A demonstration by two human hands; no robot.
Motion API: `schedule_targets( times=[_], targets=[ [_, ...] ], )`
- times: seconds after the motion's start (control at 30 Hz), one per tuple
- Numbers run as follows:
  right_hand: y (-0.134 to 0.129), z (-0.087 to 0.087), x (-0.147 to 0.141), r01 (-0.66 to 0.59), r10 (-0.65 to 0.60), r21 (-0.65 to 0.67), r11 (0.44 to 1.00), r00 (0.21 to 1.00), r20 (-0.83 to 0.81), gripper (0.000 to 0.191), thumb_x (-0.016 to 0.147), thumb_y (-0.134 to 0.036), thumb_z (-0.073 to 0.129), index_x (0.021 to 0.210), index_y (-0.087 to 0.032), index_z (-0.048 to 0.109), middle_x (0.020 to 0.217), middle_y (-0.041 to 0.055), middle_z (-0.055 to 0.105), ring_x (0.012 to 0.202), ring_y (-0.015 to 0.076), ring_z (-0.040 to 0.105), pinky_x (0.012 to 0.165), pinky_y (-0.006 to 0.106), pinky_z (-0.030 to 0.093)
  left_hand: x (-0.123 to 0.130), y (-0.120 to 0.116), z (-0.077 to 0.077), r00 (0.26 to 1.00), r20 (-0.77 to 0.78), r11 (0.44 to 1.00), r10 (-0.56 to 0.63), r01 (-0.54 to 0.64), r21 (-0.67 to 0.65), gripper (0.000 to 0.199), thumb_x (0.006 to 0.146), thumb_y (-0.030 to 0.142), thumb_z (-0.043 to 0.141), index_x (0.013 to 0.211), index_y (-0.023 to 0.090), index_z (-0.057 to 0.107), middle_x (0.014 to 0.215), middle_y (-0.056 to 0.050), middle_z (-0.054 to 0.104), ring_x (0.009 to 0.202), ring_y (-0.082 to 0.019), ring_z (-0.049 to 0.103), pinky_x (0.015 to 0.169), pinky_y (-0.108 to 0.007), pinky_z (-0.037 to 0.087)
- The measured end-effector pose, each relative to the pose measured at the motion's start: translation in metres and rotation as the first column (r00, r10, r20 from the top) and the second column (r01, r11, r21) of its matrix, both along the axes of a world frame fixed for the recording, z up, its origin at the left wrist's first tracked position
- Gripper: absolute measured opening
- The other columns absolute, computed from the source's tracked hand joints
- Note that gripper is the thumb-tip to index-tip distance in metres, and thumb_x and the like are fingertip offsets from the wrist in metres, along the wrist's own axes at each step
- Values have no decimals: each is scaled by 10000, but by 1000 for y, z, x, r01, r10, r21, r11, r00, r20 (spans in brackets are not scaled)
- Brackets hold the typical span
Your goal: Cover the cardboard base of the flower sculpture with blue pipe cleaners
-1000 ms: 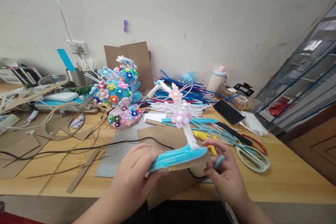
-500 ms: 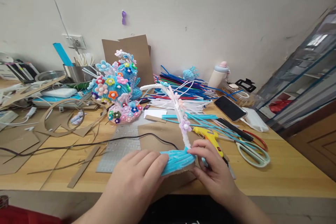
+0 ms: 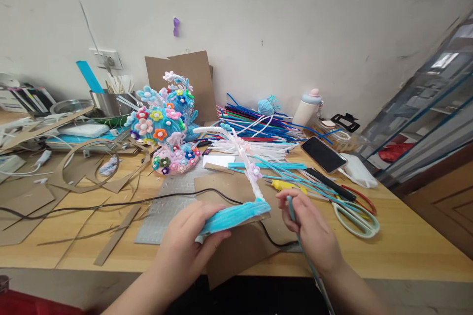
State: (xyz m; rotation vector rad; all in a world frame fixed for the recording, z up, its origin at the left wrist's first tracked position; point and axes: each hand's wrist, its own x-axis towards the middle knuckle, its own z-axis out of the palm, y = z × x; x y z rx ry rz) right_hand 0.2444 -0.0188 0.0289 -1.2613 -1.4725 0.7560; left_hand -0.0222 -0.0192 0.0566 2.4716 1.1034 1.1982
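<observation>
A blue fuzzy base (image 3: 236, 215) with a cardboard underside is gripped at its left end by my left hand (image 3: 192, 238), thumb below and fingers on top. From its right end rises a curved white fuzzy stem (image 3: 242, 152) carrying pale pink, lilac and blue flowers. My right hand (image 3: 308, 229), to the right of the base and apart from it, pinches a long blue pipe cleaner (image 3: 310, 263) that hangs down past the wrist. Behind that hand lies a yellow glue gun (image 3: 288, 186), partly hidden.
A flower-covered blue figure (image 3: 162, 125) stands at the back left. Behind the stem are piled pipe cleaners (image 3: 258, 123). Scissors (image 3: 356, 219), a phone (image 3: 324, 153) and a bottle (image 3: 306, 108) are on the right. A black cord (image 3: 148, 201) crosses the table (image 3: 406, 246).
My right hand has left the base and moved right and down, with the blue strand now showing. The base has tilted and shifted left, its stem leaning further left.
</observation>
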Motion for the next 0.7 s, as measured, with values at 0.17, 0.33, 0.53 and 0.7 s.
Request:
schedule_targets(
  times=[0.17, 0.33, 0.53, 0.7],
  targets=[
    [11, -1, 19, 173, -154, -122, 977, 977, 151, 410, 921, -568, 492, 985, -205, 672, 757, 31, 639, 569, 166, 560, 481, 285, 436, 0, 0, 3, 1000, -11, 999, -12, 11, -36, 273, 931, 242, 596, 1194, 272, 530, 1047, -16, 693, 952, -170, 658, 806, -279, 531],
    [14, 6, 64, 480, -341, -203, 854, 809, 480, 344, 947, -507, 550, 971, -184, 665, 982, 48, 692, 878, 212, 649, 768, 372, 534, -2, 0, 1, 1000, -11, 999, -6, 5, -45, 269, 934, 237, 589, 1193, 273, 525, 1059, -15, 687, 960, -172, 650, 816, -284, 518],
    [36, -10, 91, 486, -92, -413, 770, 725, 683, 268, 970, -377, 609, 1157, -186, 638, 1186, 71, 660, 991, 214, 664, 854, 423, 563, -1, 5, 2, 1000, 3, 997, -3, 3, -73, 264, 944, 232, 573, 1198, 281, 521, 1068, -7, 676, 979, -164, 641, 832, -273, 512],
    [47, -31, 87, 391, -62, -448, 804, 805, 591, 280, 967, -336, 621, 1206, -191, 620, 1246, 78, 637, 1038, 229, 656, 876, 439, 563, -1, 7, 6, 1000, 9, 995, 5, -4, -103, 253, 944, 246, 583, 1187, 285, 523, 1043, 3, 667, 935, -151, 642, 790, -252, 519]
  ],
)
